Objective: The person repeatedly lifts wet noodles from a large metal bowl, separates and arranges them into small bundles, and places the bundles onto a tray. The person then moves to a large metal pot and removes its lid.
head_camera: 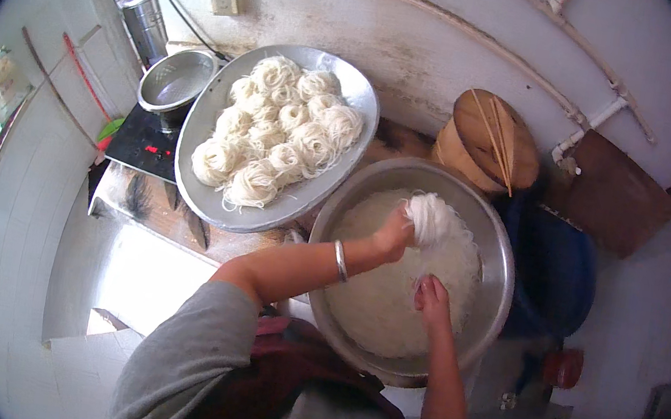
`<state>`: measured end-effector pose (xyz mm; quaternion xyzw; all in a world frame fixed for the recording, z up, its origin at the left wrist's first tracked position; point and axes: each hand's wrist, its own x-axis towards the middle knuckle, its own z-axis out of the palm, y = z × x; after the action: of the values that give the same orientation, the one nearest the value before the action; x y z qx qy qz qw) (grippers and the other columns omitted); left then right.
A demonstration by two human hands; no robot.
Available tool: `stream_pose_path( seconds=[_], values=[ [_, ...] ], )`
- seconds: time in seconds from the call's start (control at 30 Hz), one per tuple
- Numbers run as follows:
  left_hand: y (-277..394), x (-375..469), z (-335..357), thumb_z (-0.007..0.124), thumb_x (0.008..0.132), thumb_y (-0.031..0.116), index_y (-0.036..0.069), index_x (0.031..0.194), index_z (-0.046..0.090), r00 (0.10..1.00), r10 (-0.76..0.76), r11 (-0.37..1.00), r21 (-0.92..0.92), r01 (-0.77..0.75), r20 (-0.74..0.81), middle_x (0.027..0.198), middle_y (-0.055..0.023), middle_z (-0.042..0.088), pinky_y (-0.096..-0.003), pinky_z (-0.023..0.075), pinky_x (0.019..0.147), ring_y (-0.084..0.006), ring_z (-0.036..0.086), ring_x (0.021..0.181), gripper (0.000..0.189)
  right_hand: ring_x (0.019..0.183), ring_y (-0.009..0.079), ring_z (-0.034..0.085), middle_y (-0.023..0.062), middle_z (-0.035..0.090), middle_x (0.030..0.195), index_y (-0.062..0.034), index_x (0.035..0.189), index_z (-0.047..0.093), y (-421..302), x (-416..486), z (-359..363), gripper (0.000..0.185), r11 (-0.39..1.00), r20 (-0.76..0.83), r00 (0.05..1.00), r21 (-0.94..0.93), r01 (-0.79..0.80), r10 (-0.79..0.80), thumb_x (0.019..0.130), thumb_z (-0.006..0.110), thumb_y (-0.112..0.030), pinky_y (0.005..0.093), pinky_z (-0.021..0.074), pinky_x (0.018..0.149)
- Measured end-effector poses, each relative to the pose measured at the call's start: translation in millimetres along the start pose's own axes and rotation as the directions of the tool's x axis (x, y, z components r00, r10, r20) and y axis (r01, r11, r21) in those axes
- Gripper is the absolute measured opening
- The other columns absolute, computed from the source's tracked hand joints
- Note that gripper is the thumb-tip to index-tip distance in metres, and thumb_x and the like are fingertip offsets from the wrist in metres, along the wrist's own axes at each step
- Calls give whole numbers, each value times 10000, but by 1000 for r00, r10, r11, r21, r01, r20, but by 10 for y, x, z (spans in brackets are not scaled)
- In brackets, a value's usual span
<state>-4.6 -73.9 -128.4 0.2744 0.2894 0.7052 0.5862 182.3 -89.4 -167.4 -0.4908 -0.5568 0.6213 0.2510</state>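
My left hand (396, 232), with a silver bangle on its wrist, grips a bundle of white rice noodles (434, 219) over a large round metal basin (492, 296). A mass of loose noodles (372, 317) fills the basin's bottom, seemingly in cloudy water. My right hand (435, 302) is low over the noodles, below and to the right of the bundle. Its fingers are curled, and whether strands are in them is unclear. Left of the basin, a big oval metal tray (358, 84) bears several coiled noodle nests (265, 135).
A metal strainer (176, 81) sits at the back left, above a black induction cooker (142, 140) with a lit red display. Behind the basin are a round wooden container (468, 154) and long chopsticks (500, 136). A blue tub (564, 274) stands at right, near a red container (564, 368).
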Motion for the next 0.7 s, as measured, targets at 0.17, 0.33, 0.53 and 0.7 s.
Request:
stream_pose_path(
  seconds=[0.17,0.33,0.53,0.7],
  values=[
    [653,147,-434,506,830,192,86,996,544,980,183,963,-188,-195,-77,903,-45,592,-332,485,629,-182,583,784,201,565,87,411,4,494,667,-45,779,503,65,-168,-502,240,929,69,995,-358,98,-78,864,448,-263,236,341,518],
    [1397,169,-1141,529,790,75,46,1010,534,934,357,843,434,-318,-8,900,-86,586,-298,462,641,-184,568,774,221,638,174,484,95,505,674,-22,766,488,281,26,-1018,226,811,-6,991,-576,104,-131,850,443,-226,317,389,585],
    [1888,62,-1665,535,718,21,21,960,518,974,168,322,942,94,-154,839,-103,583,-312,447,653,-197,558,763,242,706,302,530,173,536,725,-11,820,509,260,278,-1305,233,498,-150,974,-866,-47,-169,839,445,-234,380,408,642],
    [1785,203,-1741,555,620,-56,31,1037,514,899,-392,-180,942,-284,196,995,-162,558,-376,409,800,-312,523,951,427,978,303,515,205,510,1049,-39,1106,455,211,355,-835,376,555,35,943,-801,225,-331,767,558,-165,388,407,808]
  ],
)
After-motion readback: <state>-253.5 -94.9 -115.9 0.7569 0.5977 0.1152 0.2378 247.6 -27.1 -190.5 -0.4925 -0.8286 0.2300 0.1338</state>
